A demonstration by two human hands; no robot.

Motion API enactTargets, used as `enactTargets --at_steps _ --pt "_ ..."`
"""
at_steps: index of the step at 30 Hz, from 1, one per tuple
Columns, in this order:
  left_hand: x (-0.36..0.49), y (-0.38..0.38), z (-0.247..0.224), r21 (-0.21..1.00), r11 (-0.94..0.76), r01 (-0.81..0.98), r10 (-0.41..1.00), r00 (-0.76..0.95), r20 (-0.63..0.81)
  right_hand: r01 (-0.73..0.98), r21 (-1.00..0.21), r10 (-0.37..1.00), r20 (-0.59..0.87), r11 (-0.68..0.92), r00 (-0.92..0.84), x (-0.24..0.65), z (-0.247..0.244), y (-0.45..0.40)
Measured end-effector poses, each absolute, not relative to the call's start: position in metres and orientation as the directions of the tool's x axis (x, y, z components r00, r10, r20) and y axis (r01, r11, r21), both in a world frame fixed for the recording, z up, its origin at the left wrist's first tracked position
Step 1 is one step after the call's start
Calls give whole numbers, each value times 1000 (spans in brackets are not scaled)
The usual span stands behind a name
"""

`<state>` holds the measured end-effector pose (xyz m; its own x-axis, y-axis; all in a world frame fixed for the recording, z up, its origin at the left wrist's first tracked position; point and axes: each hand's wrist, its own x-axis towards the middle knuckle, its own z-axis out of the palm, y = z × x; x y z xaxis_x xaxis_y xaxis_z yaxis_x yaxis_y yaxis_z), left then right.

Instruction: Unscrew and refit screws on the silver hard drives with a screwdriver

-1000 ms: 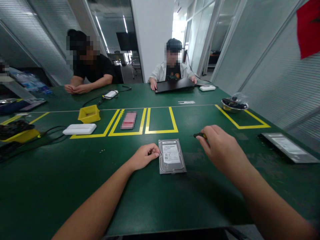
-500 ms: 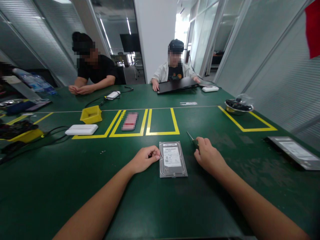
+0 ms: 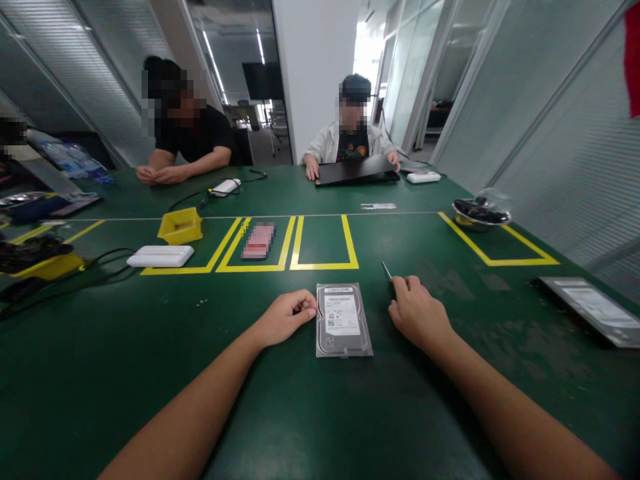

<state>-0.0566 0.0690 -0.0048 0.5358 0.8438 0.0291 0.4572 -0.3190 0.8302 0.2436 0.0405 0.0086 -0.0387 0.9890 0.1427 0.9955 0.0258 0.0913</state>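
Note:
A hard drive (image 3: 342, 323) with a white label lies flat on the green table in front of me. Against its left edge rest the fingertips of my left hand (image 3: 289, 316), which is loosely curled with nothing visible inside it. To the right of the drive, apart from it, my right hand (image 3: 419, 310) is closed around a screwdriver (image 3: 386, 270). Only the thin metal shaft shows, pointing away and to the left; the fingers hide the handle.
Yellow tape outlines mark the table (image 3: 280, 400). A phone (image 3: 259, 241), a yellow bin (image 3: 180, 227) and a white power strip (image 3: 160, 256) lie left. On the right are a metal bowl (image 3: 481, 217) and another drive (image 3: 595, 308). Opposite, a person handles a black panel (image 3: 355, 171).
The screwdriver's shaft has swung to point more steeply away, and less of it shows. The panel across the table has shifted slightly in the other person's hands. The view has moved slightly.

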Motion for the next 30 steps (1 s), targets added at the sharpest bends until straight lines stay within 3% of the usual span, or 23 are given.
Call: enactTargets --at_steps 11,14,18,23,27,30 --pt "-52 66 1 775 -360 520 864 499 66 983 144 968 206 116 -145 244 13 33" --pt "-52 63 9 696 -419 583 856 509 89 981 149 960 235 120 -153 245 18 30" --pt "-59 60 24 503 -510 697 841 527 122 984 127 953 259 128 -157 252 23 29" --pt "-86 58 43 306 -338 890 940 336 60 950 47 907 287 307 -308 255 19 29" --pt "-125 59 50 170 -154 973 987 158 -6 790 -126 773 345 600 -532 250 18 23" --pt "-161 57 49 47 -25 999 1000 25 -6 690 -244 727 340 681 -597 244 22 14"
